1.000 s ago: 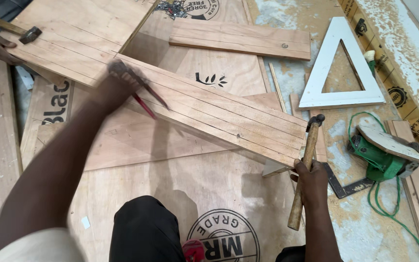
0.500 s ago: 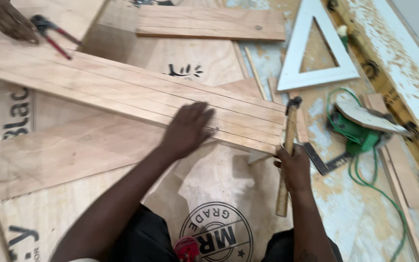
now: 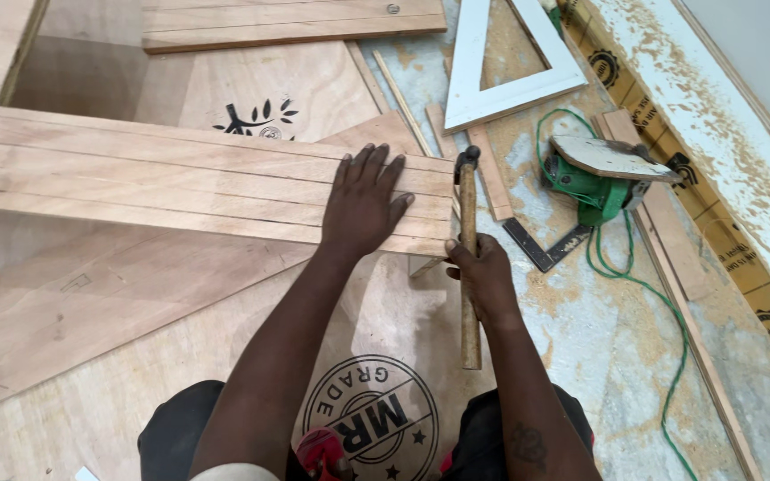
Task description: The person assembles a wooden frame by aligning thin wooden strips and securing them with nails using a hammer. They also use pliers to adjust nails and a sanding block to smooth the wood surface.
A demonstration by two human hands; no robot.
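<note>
My left hand (image 3: 363,200) lies flat, fingers spread, on the right end of a set of long wooden strips (image 3: 180,183) laid side by side across plywood sheets. My right hand (image 3: 483,272) grips the wooden handle of a hammer (image 3: 468,258). The hammer's dark metal head points away from me, right at the strips' right end. The handle's lower end sticks out below my fist.
A white triangular frame (image 3: 505,67) lies at the top right. A green power tool (image 3: 594,178) with a green cord (image 3: 661,303) sits on the dusty floor at right. A metal square (image 3: 545,249) lies by the hammer. Another plank (image 3: 287,22) rests at the top.
My left hand has moved from the far left of the strips to their right end and pressed flat. The view has shifted closer. The other person's hand and red-handled tool have left the view.
</note>
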